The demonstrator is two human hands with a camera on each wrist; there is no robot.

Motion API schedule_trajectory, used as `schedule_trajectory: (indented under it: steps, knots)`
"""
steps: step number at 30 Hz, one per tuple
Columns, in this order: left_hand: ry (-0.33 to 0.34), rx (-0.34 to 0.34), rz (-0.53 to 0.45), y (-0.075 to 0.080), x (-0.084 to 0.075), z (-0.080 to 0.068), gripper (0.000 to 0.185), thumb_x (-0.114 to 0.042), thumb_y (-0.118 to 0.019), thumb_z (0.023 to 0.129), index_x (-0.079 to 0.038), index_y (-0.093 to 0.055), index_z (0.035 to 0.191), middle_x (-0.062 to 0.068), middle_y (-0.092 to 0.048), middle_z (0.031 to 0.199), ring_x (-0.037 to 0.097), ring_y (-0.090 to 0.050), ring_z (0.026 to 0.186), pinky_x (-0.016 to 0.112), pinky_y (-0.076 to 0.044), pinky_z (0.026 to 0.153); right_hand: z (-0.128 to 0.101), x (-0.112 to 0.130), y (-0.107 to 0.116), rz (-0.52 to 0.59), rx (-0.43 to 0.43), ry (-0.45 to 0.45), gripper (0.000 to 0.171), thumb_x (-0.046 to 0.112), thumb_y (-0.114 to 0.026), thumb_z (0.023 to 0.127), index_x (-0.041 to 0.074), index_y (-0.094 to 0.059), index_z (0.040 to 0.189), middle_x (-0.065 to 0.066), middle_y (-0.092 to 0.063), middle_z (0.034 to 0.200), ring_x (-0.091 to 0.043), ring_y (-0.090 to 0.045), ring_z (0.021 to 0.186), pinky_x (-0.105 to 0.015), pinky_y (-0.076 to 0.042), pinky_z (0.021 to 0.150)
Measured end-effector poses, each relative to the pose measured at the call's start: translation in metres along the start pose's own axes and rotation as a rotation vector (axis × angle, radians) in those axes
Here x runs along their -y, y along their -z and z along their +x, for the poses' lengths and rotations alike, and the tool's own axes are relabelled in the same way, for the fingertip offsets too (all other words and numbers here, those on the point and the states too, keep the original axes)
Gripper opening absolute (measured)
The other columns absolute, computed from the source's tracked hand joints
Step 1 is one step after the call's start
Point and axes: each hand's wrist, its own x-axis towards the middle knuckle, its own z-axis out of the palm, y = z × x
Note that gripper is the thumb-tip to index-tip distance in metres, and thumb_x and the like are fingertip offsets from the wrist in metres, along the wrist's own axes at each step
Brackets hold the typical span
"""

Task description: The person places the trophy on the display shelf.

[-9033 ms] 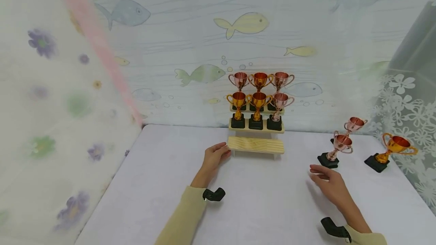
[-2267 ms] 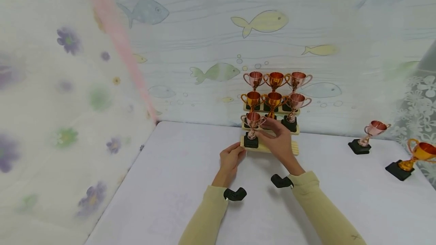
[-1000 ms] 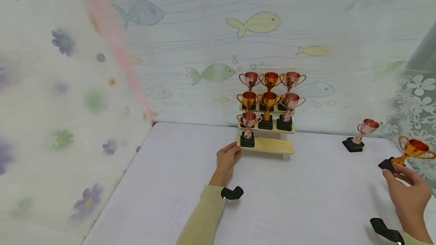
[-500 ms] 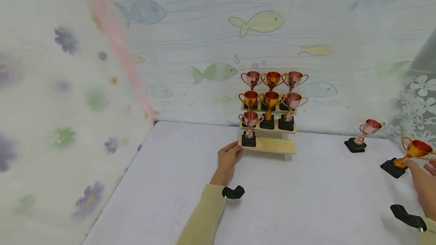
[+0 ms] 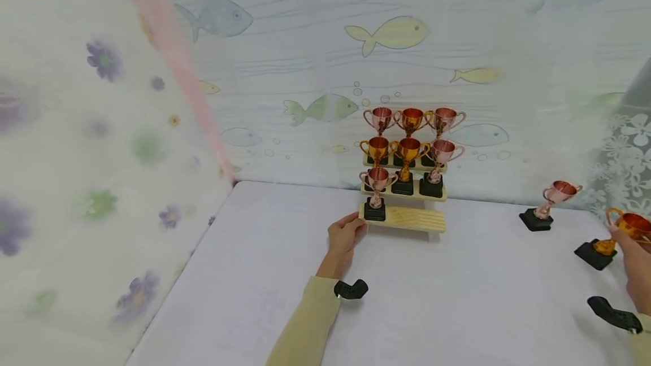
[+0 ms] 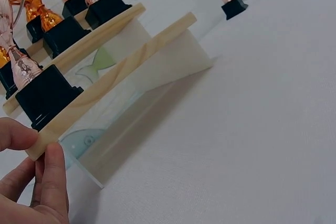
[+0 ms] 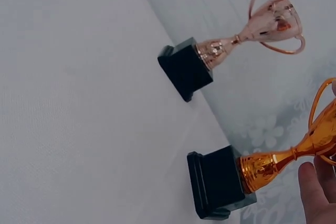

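A three-tier stand with wooden boards [image 5: 417, 218] stands near the back of the table. My left hand [image 5: 341, 239] pinches the left end of its lowest board, thumb above and fingers below in the left wrist view. One rose-gold trophy cup [image 5: 375, 202] with a black base stands at that end. At the far right, my right hand [image 5: 638, 264] holds a gold trophy cup [image 7: 257, 171] by its bowl, partly out of frame. The gold cup's black base [image 5: 595, 254] appears to be on the table. Behind it stands another rose-gold trophy cup [image 5: 556, 192].
The upper two boards carry gold cups [image 5: 408, 151] and rose-gold cups [image 5: 442, 154], three to a board. A fish-print curtain [image 5: 305, 44] hangs right behind the stand. White cloth [image 5: 458, 298] covers the table.
One rose-gold cup has gone from the table to the lowest board's left end. My right hand has moved from there to the gold cup, then up from its base to its bowl.
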Motion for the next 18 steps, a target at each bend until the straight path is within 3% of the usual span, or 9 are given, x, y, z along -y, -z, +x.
schedule_trajectory:
  steps: [5, 14, 18]
  knots:
    - [0.000, 0.000, -0.003, -0.0004, 0.0009, 0.0007, 0.035, 0.006, -0.067, 0.089, 0.010, -0.067, 0.124, 0.026, -0.067, 0.124, 0.018, -0.070, 0.093, 0.030, -0.060, 0.088, 0.0006, 0.0004, 0.0017, -0.044, 0.017, -0.008, 0.069, 0.045, -0.044, 0.105, 0.031, -0.009, 0.163, 0.002, -0.012, 0.171, -0.020, -0.012, 0.157, -0.037, -0.011, 0.128]
    - [0.008, -0.008, 0.003, -0.0002, 0.0017, 0.0002, 0.035, 0.006, -0.066, 0.089, 0.009, -0.067, 0.125, 0.026, -0.066, 0.125, 0.018, -0.070, 0.094, 0.030, -0.060, 0.088, -0.0004, 0.0027, 0.0027, -0.102, 0.046, -0.049, 0.077, 0.048, -0.040, 0.105, 0.025, 0.004, 0.163, -0.005, 0.003, 0.172, -0.028, -0.001, 0.158, -0.047, -0.007, 0.128]
    - [0.003, -0.011, 0.004, -0.0002, 0.0006, -0.0011, 0.035, 0.005, -0.067, 0.089, 0.010, -0.067, 0.124, 0.027, -0.066, 0.125, 0.017, -0.070, 0.092, 0.032, -0.060, 0.091, -0.0080, 0.0041, 0.0023, -0.120, 0.006, -0.032, 0.079, 0.050, -0.041, 0.104, 0.024, 0.003, 0.164, -0.006, 0.001, 0.172, -0.029, -0.002, 0.158, -0.049, -0.008, 0.127]
